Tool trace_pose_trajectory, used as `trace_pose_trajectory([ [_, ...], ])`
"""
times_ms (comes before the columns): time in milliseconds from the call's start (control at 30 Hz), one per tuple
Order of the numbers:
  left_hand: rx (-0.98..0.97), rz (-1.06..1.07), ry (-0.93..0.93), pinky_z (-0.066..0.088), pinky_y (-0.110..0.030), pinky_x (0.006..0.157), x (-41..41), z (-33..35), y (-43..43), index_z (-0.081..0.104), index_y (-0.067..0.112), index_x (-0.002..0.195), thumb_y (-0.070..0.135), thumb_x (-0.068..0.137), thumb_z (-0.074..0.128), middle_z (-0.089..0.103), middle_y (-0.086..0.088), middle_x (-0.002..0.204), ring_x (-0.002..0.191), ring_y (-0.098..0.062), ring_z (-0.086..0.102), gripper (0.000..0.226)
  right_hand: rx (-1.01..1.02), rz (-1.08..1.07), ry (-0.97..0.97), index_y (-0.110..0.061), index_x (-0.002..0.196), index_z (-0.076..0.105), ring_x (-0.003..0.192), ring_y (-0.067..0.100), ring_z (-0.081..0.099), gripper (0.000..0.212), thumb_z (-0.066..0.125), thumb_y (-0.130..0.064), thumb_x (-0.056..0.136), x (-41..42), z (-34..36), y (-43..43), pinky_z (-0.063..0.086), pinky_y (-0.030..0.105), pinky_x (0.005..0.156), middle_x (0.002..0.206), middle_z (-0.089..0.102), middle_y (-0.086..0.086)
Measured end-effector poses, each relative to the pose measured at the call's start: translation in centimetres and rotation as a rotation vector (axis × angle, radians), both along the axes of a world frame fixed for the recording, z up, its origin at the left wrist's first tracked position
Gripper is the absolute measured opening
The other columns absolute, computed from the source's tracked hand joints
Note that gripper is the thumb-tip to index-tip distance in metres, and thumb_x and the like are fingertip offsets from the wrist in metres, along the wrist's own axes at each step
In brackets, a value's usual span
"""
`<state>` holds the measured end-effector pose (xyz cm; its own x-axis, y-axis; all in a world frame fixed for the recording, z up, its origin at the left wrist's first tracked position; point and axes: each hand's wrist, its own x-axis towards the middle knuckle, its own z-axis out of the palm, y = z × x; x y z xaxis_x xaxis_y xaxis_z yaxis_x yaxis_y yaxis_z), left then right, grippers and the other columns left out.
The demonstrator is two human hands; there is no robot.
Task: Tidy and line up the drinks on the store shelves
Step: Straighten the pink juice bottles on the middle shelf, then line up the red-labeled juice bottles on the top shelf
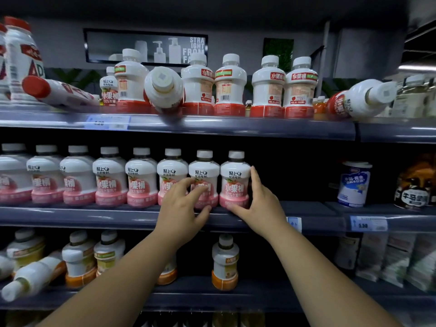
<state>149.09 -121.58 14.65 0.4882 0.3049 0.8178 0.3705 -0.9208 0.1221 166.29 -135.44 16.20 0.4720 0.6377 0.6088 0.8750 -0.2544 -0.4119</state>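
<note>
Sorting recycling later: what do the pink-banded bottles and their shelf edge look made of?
Pink-banded bottles: probably plastic under a glossy printed sleeve, with matte plastic caps. Shelf edge: smooth grey strip with soft sheen, plastic or painted metal; cannot tell.

On the dark grey middle shelf [313,210], open room runs from the last white plastic bottle with a pink base [234,182] across to the blue-and-white lidded cup [354,185]. The right hand [259,204], flat against that bottle's side, fills its left edge. Leftward the row stands shoulder to shoulder, and the left hand [184,208] wraps the neighbouring pink-based bottle [204,171]. A toppled white bottle with a red base [164,90] juts cap-first at the front of the top shelf [236,126], and another toppled bottle [361,97] lies at the right. Below, gaps open either side of a lone orange-based bottle [225,263].
</note>
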Motion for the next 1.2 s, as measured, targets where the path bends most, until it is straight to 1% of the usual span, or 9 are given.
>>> trace_pose_trajectory([
  [100, -0.019, -0.042, -0.033, 0.047, -0.044, 0.094, -0.2, 0.8, -0.3, 0.066, 0.019, 0.122, 0.041, 0.079, 0.062, 0.055, -0.010, 0.126, 0.114, -0.029, 0.053, 0.049, 0.103, 0.006, -0.013, -0.029, 0.158, 0.008, 0.143, 0.019, 0.030, 0.109, 0.076, -0.056, 0.077, -0.3, 0.1, -0.4, 0.029, 0.039, 0.117, 0.159, 0.030, -0.003],
  [167, -0.010, -0.044, -0.055, 0.047, -0.043, 0.092, -0.3, 1.6, -0.6, 0.066, 0.020, 0.120, 0.044, 0.079, 0.056, 0.054, -0.010, 0.125, 0.112, -0.028, 0.053, 0.049, 0.161, 0.015, -0.020, -0.028, 0.157, 0.015, 0.144, 0.016, 0.027, 0.101, 0.076, -0.051, 0.080, -0.7, 0.4, -0.6, 0.027, 0.036, 0.119, 0.159, 0.028, -0.004],
  [333, 0.034, -0.103, -0.125, 0.047, -0.043, 0.091, -0.5, 4.0, -1.5, 0.064, 0.020, 0.119, 0.044, 0.079, 0.056, 0.053, -0.006, 0.128, 0.114, -0.026, 0.052, 0.048, 0.290, 0.056, -0.056, -0.027, 0.149, 0.033, 0.136, 0.011, 0.036, 0.080, 0.073, -0.050, 0.083, -1.6, 1.7, -1.2, 0.034, 0.035, 0.114, 0.148, 0.040, -0.007],
  [433, 0.021, -0.181, -0.155, 0.048, -0.043, 0.094, -0.1, 5.8, -2.4, 0.063, 0.023, 0.122, 0.046, 0.078, 0.058, 0.051, -0.003, 0.130, 0.118, -0.024, 0.053, 0.049, 0.360, 0.047, -0.080, -0.025, 0.146, 0.040, 0.133, 0.010, 0.040, 0.076, 0.075, -0.046, 0.082, -1.8, 2.5, -1.7, 0.037, 0.035, 0.112, 0.143, 0.044, -0.008],
  [633, -0.059, -0.393, -0.193, 0.042, -0.027, 0.101, 1.5, 9.9, -4.6, 0.057, 0.026, 0.129, 0.054, 0.078, 0.056, 0.043, 0.010, 0.133, 0.120, -0.009, 0.049, 0.058, 0.537, 0.014, 0.001, -0.028, 0.146, 0.037, 0.133, 0.003, 0.037, 0.075, 0.076, -0.039, 0.083, -1.9, 5.2, -4.3, 0.033, 0.023, 0.109, 0.138, 0.038, -0.017],
  [800, -0.067, -0.524, -0.230, 0.046, -0.032, 0.099, 3.6, 12.3, -6.7, 0.052, 0.031, 0.129, 0.044, 0.082, 0.068, 0.043, 0.016, 0.129, 0.116, -0.007, 0.050, 0.051, 0.640, -0.083, 0.049, -0.033, 0.146, 0.034, 0.132, 0.002, 0.037, 0.077, 0.077, -0.037, 0.083, -0.1, 7.7, -8.3, 0.035, 0.025, 0.109, 0.141, 0.039, -0.015],
  [967, -0.058, -0.565, -0.228, 0.044, -0.032, 0.101, 6.1, 13.8, -9.0, 0.048, 0.036, 0.127, 0.045, 0.083, 0.067, 0.040, 0.018, 0.128, 0.115, -0.005, 0.048, 0.049, 0.742, -0.161, 0.034, -0.031, 0.143, 0.037, 0.129, 0.005, 0.042, 0.076, 0.080, -0.032, 0.080, 2.9, 10.1, -12.2, 0.041, 0.035, 0.110, 0.139, 0.042, -0.011],
  [1100, -0.032, -0.552, -0.207, 0.045, -0.034, 0.103, 9.3, 15.7, -11.0, 0.046, 0.036, 0.131, 0.042, 0.083, 0.069, 0.039, 0.018, 0.130, 0.118, -0.004, 0.045, 0.054, 0.818, -0.155, 0.016, -0.031, 0.142, 0.036, 0.127, 0.009, 0.042, 0.078, 0.082, -0.029, 0.079, 6.9, 12.1, -14.4, 0.040, 0.034, 0.109, 0.138, 0.041, -0.009],
  [1200, -0.044, -0.540, -0.224, 0.044, -0.033, 0.104, 12.2, 17.5, -12.8, 0.046, 0.034, 0.132, 0.040, 0.082, 0.070, 0.040, 0.016, 0.131, 0.117, -0.006, 0.045, 0.056, 0.843, -0.192, -0.059, -0.030, 0.142, 0.034, 0.128, 0.010, 0.040, 0.083, 0.084, -0.028, 0.076, 10.4, 13.5, -15.0, 0.037, 0.032, 0.108, 0.134, 0.038, -0.011],
])
